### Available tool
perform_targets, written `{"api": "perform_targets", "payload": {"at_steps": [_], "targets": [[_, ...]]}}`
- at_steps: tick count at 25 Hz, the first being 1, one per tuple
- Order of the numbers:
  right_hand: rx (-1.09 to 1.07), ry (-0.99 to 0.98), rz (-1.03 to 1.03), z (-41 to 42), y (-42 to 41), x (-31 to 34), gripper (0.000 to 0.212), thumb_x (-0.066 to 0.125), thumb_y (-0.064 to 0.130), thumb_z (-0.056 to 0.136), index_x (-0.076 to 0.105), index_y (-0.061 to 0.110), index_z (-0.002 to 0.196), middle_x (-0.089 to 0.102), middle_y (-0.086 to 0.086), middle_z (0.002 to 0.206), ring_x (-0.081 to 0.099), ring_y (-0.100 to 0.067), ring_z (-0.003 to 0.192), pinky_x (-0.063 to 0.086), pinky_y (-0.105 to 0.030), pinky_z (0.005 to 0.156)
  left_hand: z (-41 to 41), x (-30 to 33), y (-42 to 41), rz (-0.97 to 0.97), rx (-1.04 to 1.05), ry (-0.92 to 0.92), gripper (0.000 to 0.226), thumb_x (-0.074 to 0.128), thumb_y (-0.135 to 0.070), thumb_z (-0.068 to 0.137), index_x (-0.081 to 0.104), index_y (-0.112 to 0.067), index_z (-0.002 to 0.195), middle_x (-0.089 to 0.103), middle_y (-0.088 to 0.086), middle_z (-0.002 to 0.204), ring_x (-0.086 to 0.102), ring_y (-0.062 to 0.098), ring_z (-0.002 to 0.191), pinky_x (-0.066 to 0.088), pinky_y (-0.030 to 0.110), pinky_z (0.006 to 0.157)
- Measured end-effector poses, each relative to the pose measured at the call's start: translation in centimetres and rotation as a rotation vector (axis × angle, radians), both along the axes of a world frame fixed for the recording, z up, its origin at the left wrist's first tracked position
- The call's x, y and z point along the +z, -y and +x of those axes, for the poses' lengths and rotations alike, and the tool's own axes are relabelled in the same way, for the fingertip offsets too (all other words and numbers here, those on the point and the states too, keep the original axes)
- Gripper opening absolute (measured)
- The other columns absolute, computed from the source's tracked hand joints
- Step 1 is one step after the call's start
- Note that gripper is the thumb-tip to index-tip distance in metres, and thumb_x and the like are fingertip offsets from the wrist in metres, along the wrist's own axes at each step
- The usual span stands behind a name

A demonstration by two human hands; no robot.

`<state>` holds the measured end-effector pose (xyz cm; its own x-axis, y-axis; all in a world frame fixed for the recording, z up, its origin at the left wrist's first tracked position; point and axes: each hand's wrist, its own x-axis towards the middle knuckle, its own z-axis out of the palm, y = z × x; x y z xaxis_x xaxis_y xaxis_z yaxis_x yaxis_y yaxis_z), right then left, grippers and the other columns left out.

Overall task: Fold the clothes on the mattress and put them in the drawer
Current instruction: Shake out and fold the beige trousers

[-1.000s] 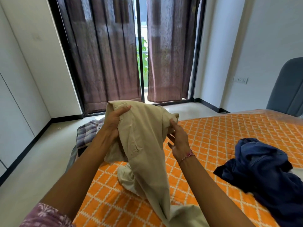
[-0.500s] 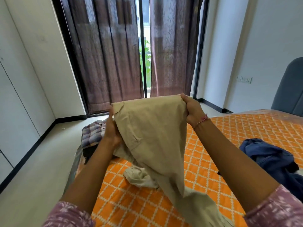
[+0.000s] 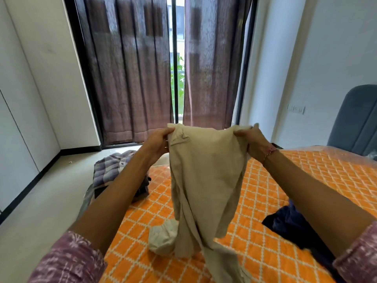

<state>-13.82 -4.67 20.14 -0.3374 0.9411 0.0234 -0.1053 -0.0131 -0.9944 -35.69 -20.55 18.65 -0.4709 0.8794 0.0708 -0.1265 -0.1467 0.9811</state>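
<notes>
I hold up a pair of beige trousers (image 3: 206,176) by the waistband, stretched between my hands. My left hand (image 3: 158,142) pinches the waistband's left end and my right hand (image 3: 252,140) grips its right end. The legs hang down and their lower ends lie on the mattress (image 3: 306,180), which has an orange cover with a white diamond pattern. A dark blue garment (image 3: 293,225) lies crumpled on the mattress at the right, partly hidden by my right arm. A purple checked garment (image 3: 111,170) sits at the mattress's far left corner.
White wardrobe doors (image 3: 18,129) line the left wall beside a strip of pale floor (image 3: 51,201). Dark curtains (image 3: 132,68) cover a sliding glass door ahead. A grey padded headboard (image 3: 355,119) stands at the right. No drawer is in view.
My right hand moved from the middle of the trousers to the right end of the waistband. Both hands then spread apart and pulled the waistband taut. The trousers now hang straighter.
</notes>
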Motion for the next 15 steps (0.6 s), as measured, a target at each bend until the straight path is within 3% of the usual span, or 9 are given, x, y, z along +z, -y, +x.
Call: {"api": "perform_targets", "payload": {"at_steps": [2,4,5,7,9,11,13,15], "targets": [[-0.05,0.004,0.068,0.3,-0.6,1.7,0.094,0.068,0.007,0.084,0.003,0.013,0.152,0.034,-0.015,0.147,0.05,-0.029,0.121,0.045,-0.046,0.099,0.2,1.8,-0.6,0.068,-0.001,0.132,0.03,0.047,-0.029,0.096,0.068,-0.012,0.084,0.068,0.002,0.073,0.06,0.017,0.072,0.049,0.029,0.067],[0.057,-0.234,0.048,0.5,-1.1,3.9,0.081,0.062,0.012,0.089,0.012,0.019,0.152,0.047,-0.007,0.136,0.056,-0.023,0.112,0.047,-0.04,0.093,0.4,3.2,-1.5,0.165,-0.072,0.136,0.022,0.051,-0.024,0.095,0.066,-0.009,0.101,0.071,0.003,0.086,0.067,0.015,0.076,0.055,0.029,0.073],[0.102,-0.332,0.021,0.4,-0.7,4.4,0.082,0.062,0.016,0.088,0.011,0.024,0.152,0.051,-0.005,0.128,0.058,-0.021,0.106,0.048,-0.038,0.091,0.7,3.5,-1.9,0.156,-0.075,0.085,0.02,0.053,-0.014,0.094,0.063,-0.006,0.11,0.07,0.003,0.087,0.067,0.013,0.075,0.057,0.027,0.07],[0.143,-0.21,0.078,-0.3,-0.2,4.1,0.098,0.068,0.018,0.08,0.003,0.028,0.152,0.045,-0.013,0.137,0.054,-0.024,0.115,0.048,-0.04,0.095,1.0,5.0,-2.6,0.039,-0.001,0.023,0.025,0.051,-0.002,0.093,0.06,-0.001,0.116,0.068,0.004,0.079,0.064,0.014,0.066,0.056,0.024,0.06],[0.049,-0.079,0.227,-0.3,-0.3,4.3,0.093,0.064,0.01,0.085,0.002,0.025,0.153,0.031,-0.015,0.15,0.049,-0.02,0.117,0.049,-0.033,0.09,1.3,6.7,-2.6,-0.117,-0.032,0.07,0.02,0.043,-0.006,0.096,0.062,-0.004,0.098,0.065,0.006,0.066,0.06,0.016,0.055,0.052,0.023,0.053],[-0.043,-0.12,0.25,0.1,-1.0,5.1,0.075,0.055,0.007,0.093,0.01,0.02,0.152,0.031,-0.014,0.15,0.048,-0.014,0.108,0.049,-0.025,0.08,1.2,8.0,-2.6,-0.192,0.007,0.059,0.021,0.043,-0.011,0.096,0.059,-0.009,0.083,0.06,0.005,0.065,0.056,0.016,0.055,0.05,0.025,0.052],[0.074,-0.232,0.109,-0.3,-0.8,5.3,0.073,0.058,0.024,0.091,0.017,0.02,0.151,0.041,-0.011,0.142,0.055,-0.017,0.102,0.051,-0.027,0.069,0.7,8.3,-3.4,-0.055,0.058,0.088,0.018,0.049,-0.014,0.095,0.055,-0.013,0.078,0.056,0.005,0.066,0.052,0.015,0.057,0.049,0.026,0.054],[0.179,-0.055,0.059,-0.7,-0.1,5.6,0.076,0.065,0.026,0.085,0.026,0.015,0.149,0.047,-0.013,0.138,0.058,-0.024,0.105,0.055,-0.034,0.068,0.5,8.3,-3.6,0.14,0.026,0.12,0.017,0.056,-0.014,0.093,0.049,-0.018,0.078,0.052,0.004,0.074,0.052,0.012,0.06,0.05,0.025,0.054]]}}
